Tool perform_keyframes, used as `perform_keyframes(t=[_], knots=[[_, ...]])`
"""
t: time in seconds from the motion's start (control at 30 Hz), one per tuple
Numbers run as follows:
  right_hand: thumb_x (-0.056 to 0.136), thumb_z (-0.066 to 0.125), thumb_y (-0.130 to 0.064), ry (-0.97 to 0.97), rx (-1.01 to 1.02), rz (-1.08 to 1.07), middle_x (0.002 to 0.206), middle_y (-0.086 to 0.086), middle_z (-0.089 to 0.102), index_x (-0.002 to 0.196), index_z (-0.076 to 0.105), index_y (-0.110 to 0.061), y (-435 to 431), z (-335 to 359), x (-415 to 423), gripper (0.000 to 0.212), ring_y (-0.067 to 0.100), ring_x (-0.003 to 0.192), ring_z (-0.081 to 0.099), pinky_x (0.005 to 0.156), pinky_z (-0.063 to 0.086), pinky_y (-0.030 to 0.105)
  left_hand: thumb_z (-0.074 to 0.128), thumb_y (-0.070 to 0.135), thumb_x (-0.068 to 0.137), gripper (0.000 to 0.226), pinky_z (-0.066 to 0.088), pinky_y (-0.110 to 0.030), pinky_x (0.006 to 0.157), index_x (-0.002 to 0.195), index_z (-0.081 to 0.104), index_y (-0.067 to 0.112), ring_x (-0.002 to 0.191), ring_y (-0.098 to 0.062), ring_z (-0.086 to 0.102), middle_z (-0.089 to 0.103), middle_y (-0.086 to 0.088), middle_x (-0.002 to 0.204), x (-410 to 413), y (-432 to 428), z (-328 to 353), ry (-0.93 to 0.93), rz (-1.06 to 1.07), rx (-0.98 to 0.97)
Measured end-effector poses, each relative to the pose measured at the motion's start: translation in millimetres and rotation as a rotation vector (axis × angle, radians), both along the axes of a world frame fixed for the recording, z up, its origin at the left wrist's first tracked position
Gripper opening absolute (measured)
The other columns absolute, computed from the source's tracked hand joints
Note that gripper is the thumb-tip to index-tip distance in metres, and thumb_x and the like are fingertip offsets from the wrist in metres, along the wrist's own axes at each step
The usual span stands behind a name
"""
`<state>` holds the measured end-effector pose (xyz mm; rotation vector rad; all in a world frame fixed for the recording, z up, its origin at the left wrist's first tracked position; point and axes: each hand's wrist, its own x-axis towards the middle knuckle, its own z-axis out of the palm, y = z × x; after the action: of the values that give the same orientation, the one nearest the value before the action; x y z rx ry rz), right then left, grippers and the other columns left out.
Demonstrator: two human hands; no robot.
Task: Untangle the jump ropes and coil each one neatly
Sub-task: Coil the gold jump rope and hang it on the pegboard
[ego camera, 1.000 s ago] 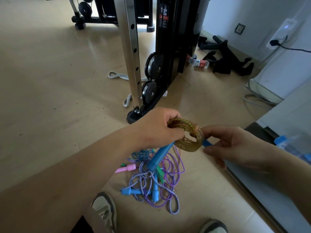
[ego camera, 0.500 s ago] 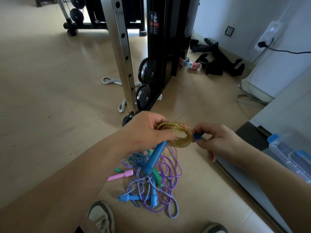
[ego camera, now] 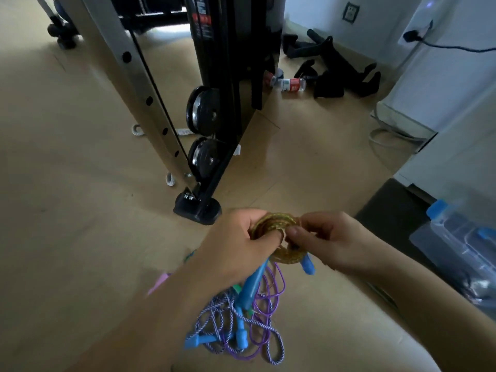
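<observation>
The gold jump rope, wound into a tight coil, was held in mid-air above the floor. The left grip curled round one side of it, with a blue handle hanging below. The right grip pinched the other side. Beneath them lay the tangled ropes.

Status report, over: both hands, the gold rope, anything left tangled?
Left hand grips gold coil; right hand pinches it. Blue handles hang below. Tangled ropes lie on floor underneath, not yet sorted.
</observation>
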<state>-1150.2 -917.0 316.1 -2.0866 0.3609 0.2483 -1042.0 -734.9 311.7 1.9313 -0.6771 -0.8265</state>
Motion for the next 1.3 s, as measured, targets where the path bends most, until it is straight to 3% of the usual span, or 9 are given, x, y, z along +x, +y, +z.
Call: perform_keyframes(t=[0.13,0.23,0.37,0.5,0.67,0.87,0.97,1.1,1.3], knots=[[0.099,0.061,-0.043,-0.013,0.01,-0.011,0.076,0.004,0.068,0.083,0.07,-0.019,-19.1,11.5,-3.9,0.03,0.022,0.069,0.06,0.066,0.052,0.045,0.061,0.037,0.089,0.027,0.057,-0.06,0.075,0.097,0.072,0.013,0.082,-0.039,0.068,0.07,-0.022,0.09,4.2,-19.8,25.4,0.048,-0.054,0.041],[0.094,0.066,-0.046,0.044,0.152,-0.119,0.071,-0.003,0.065,0.079,0.068,-0.02,-20.4,38.8,-14.7,0.03,0.01,0.066,0.056,0.063,0.049,0.039,0.063,0.034,0.092,0.02,0.06,-0.05,0.081,0.106,0.073,0.023,0.087,-0.025,0.073,0.076,-0.003,0.09,4.5,-28.1,57.9,0.048,-0.139,0.086],[0.092,0.065,-0.044,0.17,0.335,-0.219,0.089,0.009,0.074,0.091,0.071,-0.017,-37.0,123.0,-16.3,0.027,0.033,0.09,0.069,0.086,0.058,0.054,0.077,0.039,0.083,0.042,0.063,-0.039,0.085,0.123,0.068,0.031,0.089,-0.01,0.075,0.075,0.01,0.108,9.8,-43.3,142.6,0.074,-0.093,0.087],[0.092,0.066,-0.032,0.171,0.452,-0.346,0.099,0.015,0.076,0.102,0.07,-0.005,-55.2,242.1,-6.6,0.029,0.029,0.098,0.073,0.097,0.056,0.054,0.084,0.027,0.082,0.022,0.064,-0.034,0.07,0.099,0.071,0.032,0.074,-0.006,0.073,0.075,0.013,0.09,9.5,-71.2,257.0,-0.035,0.025,0.043],[0.074,0.077,-0.041,0.144,0.571,-0.463,0.093,0.017,0.074,0.095,0.074,-0.003,-74.2,401.8,4.2,0.044,0.028,0.093,0.071,0.103,0.052,0.056,0.077,0.022,0.089,0.02,0.058,-0.018,0.075,0.107,0.075,0.03,0.086,0.002,0.07,0.075,0.017,0.091,12.1,-98.2,406.0,-0.235,-0.025,-0.028],[0.075,0.07,-0.072,0.097,0.362,-0.468,0.1,0.014,0.077,0.097,0.074,-0.012,-108.6,550.4,15.8,0.064,0.028,0.101,0.074,0.097,0.057,0.052,0.069,0.021,0.092,0.022,0.059,-0.024,0.082,0.113,0.075,0.027,0.091,0.0,0.071,0.075,0.014,0.098,23.1,-146.7,542.5,-0.394,-0.115,-0.178],[0.09,0.058,-0.065,0.051,0.164,-0.479,0.09,0.003,0.075,0.092,0.071,-0.017,-138.9,605.5,20.2,0.05,0.024,0.093,0.072,0.093,0.059,0.046,0.072,0.017,0.093,0.025,0.052,-0.008,0.081,0.116,0.072,0.027,0.095,0.01,0.065,0.069,0.025,0.093,29.1,-181.8,591.5,-0.38,-0.141,-0.228],[0.095,0.057,-0.058,-0.008,0.024,-0.495,0.088,0.001,0.073,0.093,0.072,-0.019,-196.8,658.2,30.1,0.042,0.017,0.087,0.07,0.085,0.058,0.033,0.073,0.027,0.093,0.029,0.05,-0.01,0.085,0.119,0.064,0.036,0.099,0.003,0.061,0.062,0.023,0.1,39.9,-243.2,632.4,-0.522,-0.145,-0.23],[0.094,0.063,-0.054,-0.047,-0.005,-0.444,0.092,0.007,0.072,0.092,0.069,-0.019,-284.6,705.1,51.5,0.035,0.025,0.092,0.07,0.091,0.06,0.045,0.072,0.046,0.091,0.032,0.054,-0.017,0.081,0.119,0.057,0.04,0.083,0.004,0.062,0.063,0.023,0.088,72.1,-327.3,685.1,-0.624,-0.126,-0.072]])
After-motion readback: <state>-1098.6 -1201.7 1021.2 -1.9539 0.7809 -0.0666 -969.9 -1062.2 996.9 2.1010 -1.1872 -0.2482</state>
